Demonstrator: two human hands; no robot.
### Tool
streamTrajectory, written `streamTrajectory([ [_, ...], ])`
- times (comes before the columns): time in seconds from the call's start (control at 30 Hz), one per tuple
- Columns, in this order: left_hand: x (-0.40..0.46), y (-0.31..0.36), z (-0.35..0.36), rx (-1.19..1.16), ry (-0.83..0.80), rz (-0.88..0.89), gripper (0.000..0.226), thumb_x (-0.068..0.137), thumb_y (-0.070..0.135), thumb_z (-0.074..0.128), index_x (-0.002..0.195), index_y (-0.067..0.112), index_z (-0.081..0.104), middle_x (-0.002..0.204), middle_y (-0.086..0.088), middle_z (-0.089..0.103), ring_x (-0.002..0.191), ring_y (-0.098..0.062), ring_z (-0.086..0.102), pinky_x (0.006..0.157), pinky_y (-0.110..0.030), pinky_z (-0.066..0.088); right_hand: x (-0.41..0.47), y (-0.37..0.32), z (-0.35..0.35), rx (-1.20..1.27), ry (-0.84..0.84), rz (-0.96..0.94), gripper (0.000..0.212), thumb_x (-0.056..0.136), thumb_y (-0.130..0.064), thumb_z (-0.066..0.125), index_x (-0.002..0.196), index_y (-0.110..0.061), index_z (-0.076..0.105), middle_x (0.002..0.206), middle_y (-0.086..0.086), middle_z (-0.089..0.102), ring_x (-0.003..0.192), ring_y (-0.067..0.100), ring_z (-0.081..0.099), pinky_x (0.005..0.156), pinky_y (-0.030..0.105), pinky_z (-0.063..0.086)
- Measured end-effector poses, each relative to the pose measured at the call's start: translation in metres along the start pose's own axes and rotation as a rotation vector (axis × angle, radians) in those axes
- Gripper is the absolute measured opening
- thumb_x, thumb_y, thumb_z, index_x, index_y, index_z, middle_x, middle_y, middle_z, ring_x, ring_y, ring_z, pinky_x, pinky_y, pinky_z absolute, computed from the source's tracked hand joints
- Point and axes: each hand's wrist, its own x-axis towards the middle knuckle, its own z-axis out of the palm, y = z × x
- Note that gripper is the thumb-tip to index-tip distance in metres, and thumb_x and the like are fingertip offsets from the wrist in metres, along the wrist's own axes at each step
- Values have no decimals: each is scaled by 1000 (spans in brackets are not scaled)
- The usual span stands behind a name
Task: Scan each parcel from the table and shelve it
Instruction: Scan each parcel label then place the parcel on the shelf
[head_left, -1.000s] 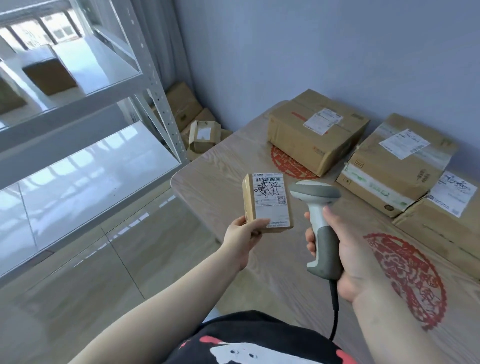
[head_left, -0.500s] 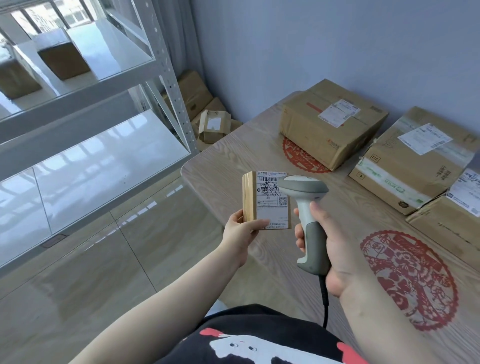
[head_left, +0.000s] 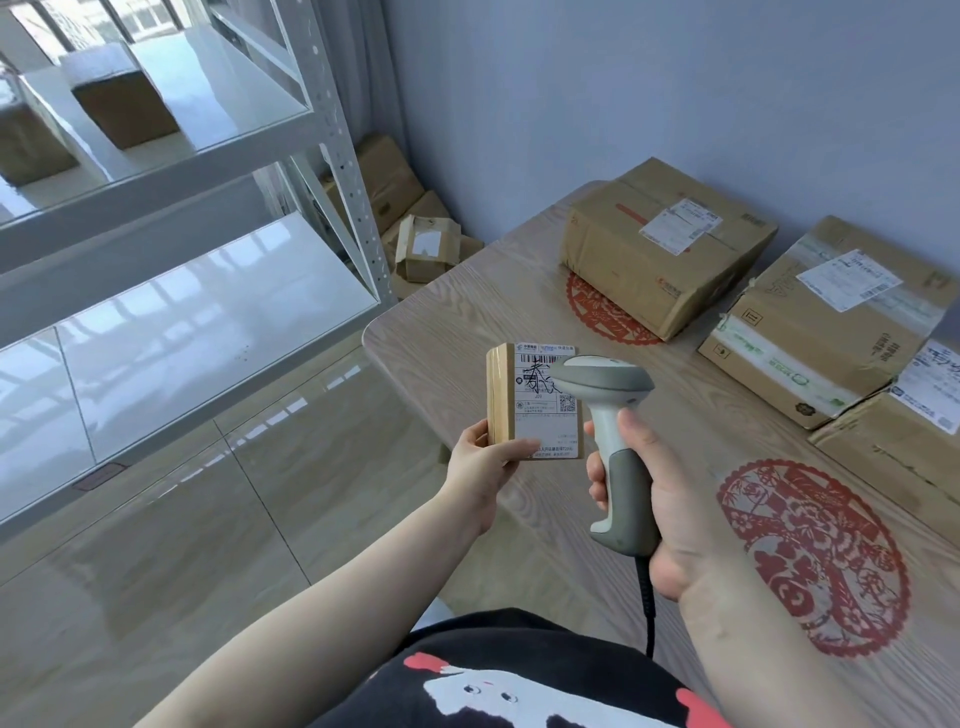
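My left hand (head_left: 480, 470) holds a small flat cardboard parcel (head_left: 524, 410) upright by its lower edge, its white label facing me. My right hand (head_left: 667, 512) grips a grey and white handheld scanner (head_left: 610, 441) by the handle; the scanner's head overlaps the label's right side. Both are above the near left corner of the wooden table (head_left: 467, 332). Three larger labelled cardboard parcels lie on the table: one at the back (head_left: 660, 249), one to its right (head_left: 826, 327), one at the right edge (head_left: 904, 447).
A white metal shelving unit (head_left: 337, 171) stands to the left, with two brown boxes (head_left: 122, 101) on its upper shelf and a bare lower shelf (head_left: 171, 332). Several cardboard boxes (head_left: 423, 247) lie on the floor behind the rack. Red paper-cut decorations (head_left: 810, 556) mark the tabletop.
The scanner has moved left toward the parcel, its head now overlapping the label. My view has shifted right and down slightly; the left hand keeps the parcel upright.
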Motion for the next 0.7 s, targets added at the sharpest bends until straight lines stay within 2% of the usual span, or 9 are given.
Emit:
streamTrajectory([
  [0.23, -1, 10, -21, -44, 62, -15, 54, 76, 0, 79, 126, 6, 62, 111, -7, 75, 95, -15, 73, 76, -19, 56, 7, 6, 13, 0, -19, 38, 47, 80, -54, 59, 103, -14, 71, 68, 2, 62, 59, 11, 55, 65, 28, 47],
  [0.43, 4, 38, -83, -162, 266, 6, 59, 76, 0, 80, 131, 5, 57, 116, -10, 73, 97, -16, 72, 81, -23, 58, 27, 16, 47, -49, -86, 99, 50, 74, -56, 61, 100, -15, 71, 66, 1, 61, 57, 10, 56, 67, 30, 44],
  [0.57, 4, 61, -138, -234, 417, 4, 60, 77, 1, 80, 131, 5, 55, 117, -12, 72, 103, -20, 70, 93, -30, 56, 49, 23, 85, -125, -133, 144, 50, 75, -55, 60, 100, -15, 72, 66, 1, 61, 57, 11, 55, 68, 32, 42],
  [0.7, 5, 85, -189, -292, 515, 24, 57, 79, 0, 78, 130, 7, 54, 114, -11, 73, 103, -21, 70, 94, -31, 55, 76, 27, 132, -174, -178, 191, 51, 71, -56, 61, 100, -15, 73, 66, 1, 61, 57, 11, 54, 65, 31, 41],
])
